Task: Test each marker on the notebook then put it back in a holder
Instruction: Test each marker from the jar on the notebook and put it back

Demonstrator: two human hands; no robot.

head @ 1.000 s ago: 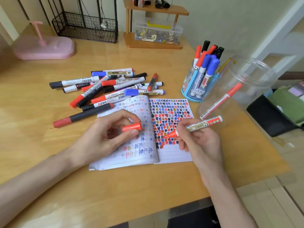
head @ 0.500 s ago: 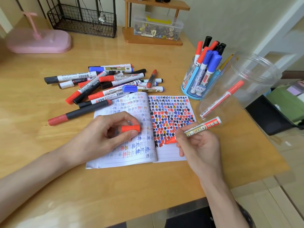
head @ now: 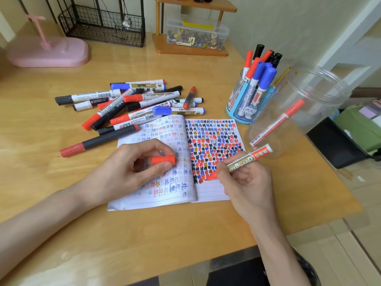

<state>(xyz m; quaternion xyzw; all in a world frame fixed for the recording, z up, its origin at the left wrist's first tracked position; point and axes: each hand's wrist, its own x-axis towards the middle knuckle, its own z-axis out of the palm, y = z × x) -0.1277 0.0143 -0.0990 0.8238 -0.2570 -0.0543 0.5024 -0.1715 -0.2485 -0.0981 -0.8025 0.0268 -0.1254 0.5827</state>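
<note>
An open notebook [head: 208, 195] lies on the wooden desk, its right page covered with red, blue, black and yellow marks. My right hand [head: 247, 182] grips an uncapped red whiteboard marker [head: 247, 158], its tip touching the right page among the red marks. My left hand [head: 132, 170] rests on the left page and pinches the red cap [head: 164, 159]. A pile of several markers [head: 134, 104] lies behind the notebook. A blue holder [head: 245, 104] with several markers stands at the right, beside a clear jar [head: 309, 96] holding one red marker [head: 276, 123].
A pink stand [head: 49, 50], a black wire basket [head: 103, 27] and a wooden shelf with a clear box of small parts [head: 195, 36] line the back of the desk. A black bin [head: 340, 141] sits off the right desk edge.
The marker tip has come down from just above the right page onto it and moved slightly lower among the red marks. My left hand has kept the cap in place.
</note>
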